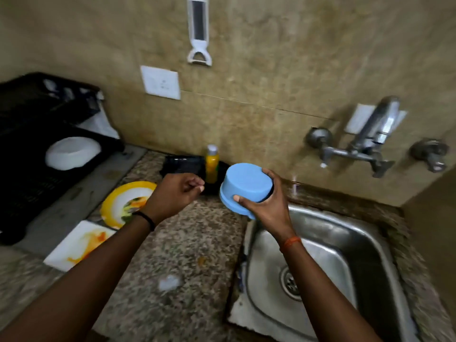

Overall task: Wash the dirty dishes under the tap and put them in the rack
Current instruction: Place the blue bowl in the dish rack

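the right hand [265, 206] holds a round light-blue plastic bowl [245, 186] upside down, its flat base tilted up toward the wall, thumb on the near side and fingers wrapped over the far side, so this grip is closed around the bowl; the bowl hangs above the left rim of the stainless steel sink [345, 243], over the speckled granite table [192, 243]. the left hand [176, 193] is curled into a loose fist with nothing visible in it, its grip narrow, raised over the table just left of the bowl and apart from it. a white bowl [72, 153] sits upside down in the black plastic dish rack [29, 183] at far left. beside the rack lie a round yellow-rimmed plate [124, 202] and a square white plate [79, 245], both smeared with orange and yellow food. a yellow bottle with a silver cap [212, 164] stands upright against the wall on a black tray [182, 164]. the chrome wall tap [375, 137] is mounted above the sink.
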